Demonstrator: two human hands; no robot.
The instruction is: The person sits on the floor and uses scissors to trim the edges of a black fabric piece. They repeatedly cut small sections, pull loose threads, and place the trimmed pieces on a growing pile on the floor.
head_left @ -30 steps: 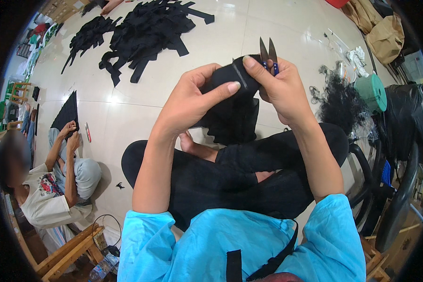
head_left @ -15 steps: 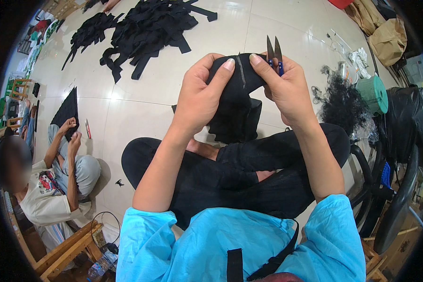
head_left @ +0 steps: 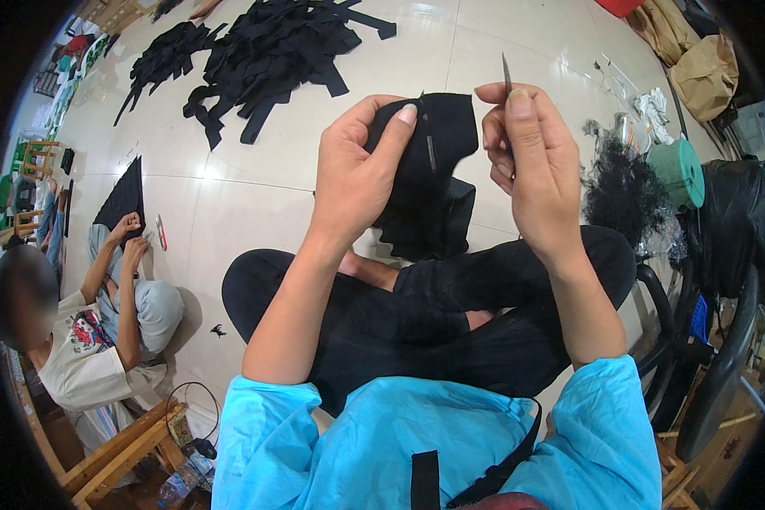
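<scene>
A piece of black fabric [head_left: 451,124] with a pale line along a seam is pinched by its upper part in my left hand [head_left: 359,161], thumb on top. The cloth's lower part hangs down in front of my crossed legs. Just right of the fabric, my right hand [head_left: 533,161] is closed around a pair of small thread snips [head_left: 507,70]. Their pointed blades stick up above the thumb, seen nearly edge-on, and the handles are hidden in the fingers. A small gap lies between this hand and the cloth.
Heaped black fabric strips [head_left: 274,53] lie on the tiled floor ahead. At left a person [head_left: 85,331] sits handling black cloth, a red cutter [head_left: 160,231] beside them. On the right are tangled black thread [head_left: 618,183], a green spool [head_left: 677,174] and a chair's black armrest [head_left: 722,365].
My right hand has let go of the fabric and moved slightly right. The snips have turned from spread blades to edge-on in its grip. My left hand keeps the cloth.
</scene>
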